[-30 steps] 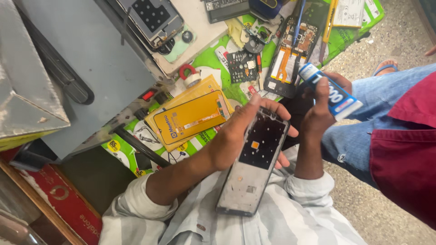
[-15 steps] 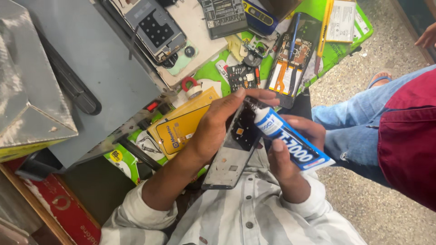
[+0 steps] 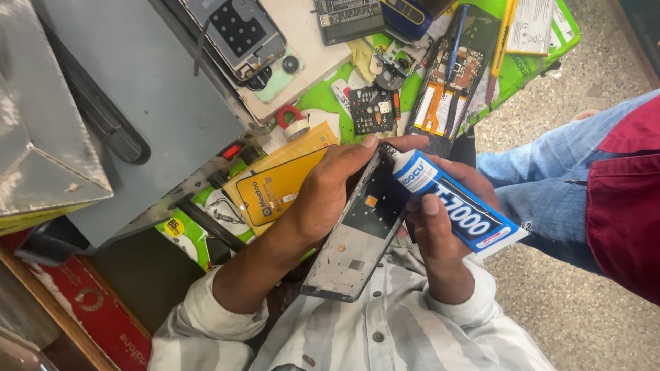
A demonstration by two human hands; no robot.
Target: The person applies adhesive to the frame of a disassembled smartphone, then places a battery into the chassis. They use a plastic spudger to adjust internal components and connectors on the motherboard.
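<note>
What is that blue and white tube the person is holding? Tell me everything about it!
The tube is soft-looking, blue and white with printed lettering, flattened at its far end. The right hand grips it around the middle, thumb on top. It lies tilted, its nozzle end pointing at the top of the open phone frame, which the left hand holds. Whether the tip touches the frame is hidden.

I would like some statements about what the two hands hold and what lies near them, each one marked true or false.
1. The left hand grips the phone frame. True.
2. The right hand holds a screwdriver. False: it holds a blue and white glue tube.
3. The tube's nozzle end is at the upper part of the frame. True.
4. The yellow package lies on the floor. False: it lies on the cluttered green mat.
5. A person in jeans is at the right. True.
</note>
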